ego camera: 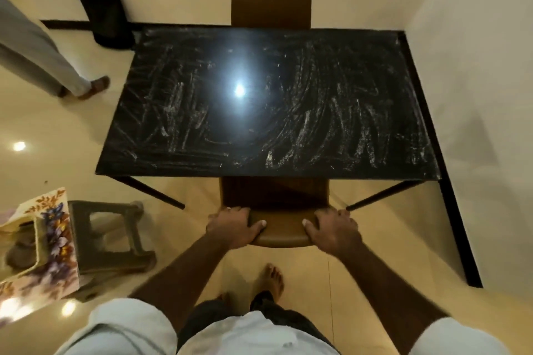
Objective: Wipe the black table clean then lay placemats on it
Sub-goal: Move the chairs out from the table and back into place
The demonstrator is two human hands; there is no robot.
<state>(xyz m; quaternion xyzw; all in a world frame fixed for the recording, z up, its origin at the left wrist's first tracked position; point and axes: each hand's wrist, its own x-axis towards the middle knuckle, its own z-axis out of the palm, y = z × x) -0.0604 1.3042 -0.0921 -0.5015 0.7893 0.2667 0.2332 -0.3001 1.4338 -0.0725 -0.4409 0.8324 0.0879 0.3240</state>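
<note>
- At the far left a bystander's leg in pale trousers (37, 57) ends in a brown sandal. The frame edge cuts off the rest of that person.
- Low on the left lies a floral-printed flat sheet (54, 239), purple and orange blooms on cream. A pale stool-like frame sits over part of it and the frame edge crops it. Whether it is a placemat I cannot tell.
- Just beside it stands a grey-green plastic stool (112, 236), blurred.
- Against the far wall leans a soft black bag (105, 14), its lower end hidden behind the counter's corner and its details lost to blur.
- The glossy black rectangular counter (288, 112) fills the middle of the room, its right end near the wall. White powdery streaks cover nearly all of it.
- A bright lamp reflection (239, 91) left of centre washes out the streaks there.
- The left hand (232, 226) is clamped on the left end of the backrest of the near brown padded chair (281, 232), thumb over the top, fingertips hidden behind it.
- That chair's seat goes under the counter's near edge, so most of it is out of sight.
- Below, one bare foot (271, 278) shows on the cream floor. The other is mostly hidden by dark shorts.
- A second brown chair (271, 0) stands at the far side, only its backrest visible.
- The right hand (334, 229) is clamped on the backrest's right end in the same way, well apart from the left.
</note>
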